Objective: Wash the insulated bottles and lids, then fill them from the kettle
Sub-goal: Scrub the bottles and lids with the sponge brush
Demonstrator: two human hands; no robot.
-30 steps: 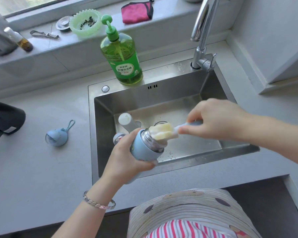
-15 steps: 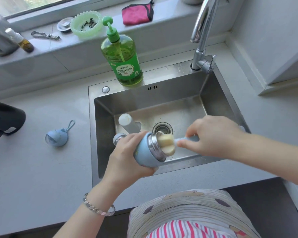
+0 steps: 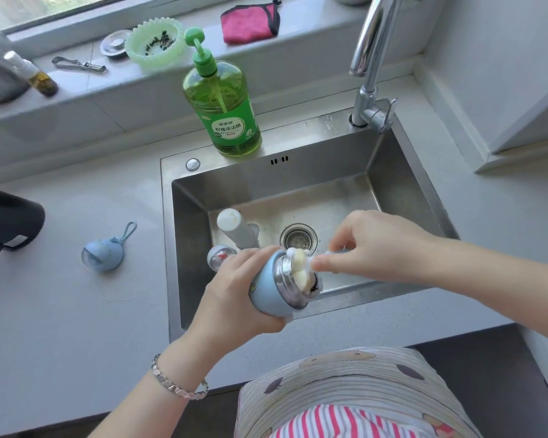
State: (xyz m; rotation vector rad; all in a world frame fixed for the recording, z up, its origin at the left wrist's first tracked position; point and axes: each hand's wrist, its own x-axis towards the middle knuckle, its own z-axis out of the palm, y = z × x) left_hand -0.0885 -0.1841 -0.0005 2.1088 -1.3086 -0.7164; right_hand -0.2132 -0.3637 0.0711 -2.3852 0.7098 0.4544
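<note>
My left hand (image 3: 238, 298) grips a small light-blue insulated bottle (image 3: 274, 287), tilted with its steel mouth to the right, over the front of the sink (image 3: 402, 184). My right hand (image 3: 370, 245) pinches the handle of a sponge brush (image 3: 301, 267); its yellow foamy head sits in the bottle's mouth. A white-capped grey bottle (image 3: 236, 227) stands in the sink, with a small clear-topped lid (image 3: 220, 257) beside it. The blue lid with a loop (image 3: 103, 252) lies on the counter at left. The black kettle (image 3: 7, 222) is at the far left edge.
A green dish-soap pump bottle (image 3: 223, 102) stands on the sink's back rim. The tap (image 3: 372, 58) arches over the right back corner. The windowsill holds a green strainer (image 3: 154, 42), a pink cloth (image 3: 249, 22), a peeler (image 3: 76, 64) and a small bottle (image 3: 32, 74).
The brush head has gone from outside the bottle's mouth into it. My right hand moved left and down toward the bottle; the bottle tilted more upright in my left hand.
</note>
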